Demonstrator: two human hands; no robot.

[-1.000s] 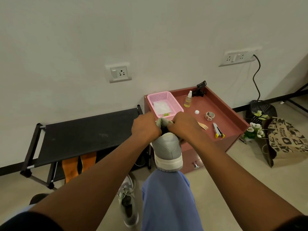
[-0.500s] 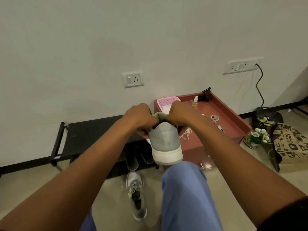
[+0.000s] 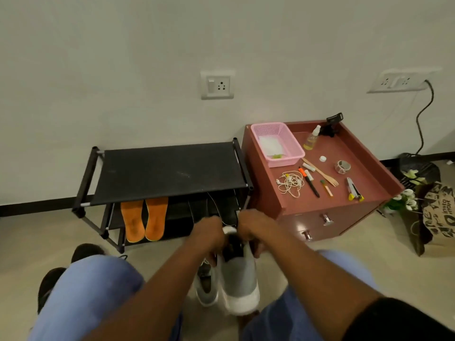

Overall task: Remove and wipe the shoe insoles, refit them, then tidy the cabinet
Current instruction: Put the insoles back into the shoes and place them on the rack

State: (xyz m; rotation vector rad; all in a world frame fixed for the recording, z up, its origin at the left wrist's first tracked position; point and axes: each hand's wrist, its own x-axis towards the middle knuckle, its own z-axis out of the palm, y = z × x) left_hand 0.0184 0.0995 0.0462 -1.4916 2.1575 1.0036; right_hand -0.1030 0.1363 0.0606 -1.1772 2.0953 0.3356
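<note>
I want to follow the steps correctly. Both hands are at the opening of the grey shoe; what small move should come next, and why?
Probably press the insole down flat inside the grey shoe. The left hand and the right hand both grip its opening, fingers reaching in, which suggests refitting. Whether it is seated cannot be seen. The orange insoles on the rack wait for later.

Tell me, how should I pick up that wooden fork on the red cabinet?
Pinch the wooden fork around the middle of its thin handle, coming straight down from above. It lies flat and slanted on the cabinet top, with markers close on its left, so reach from its right, where the top is barer.
</note>
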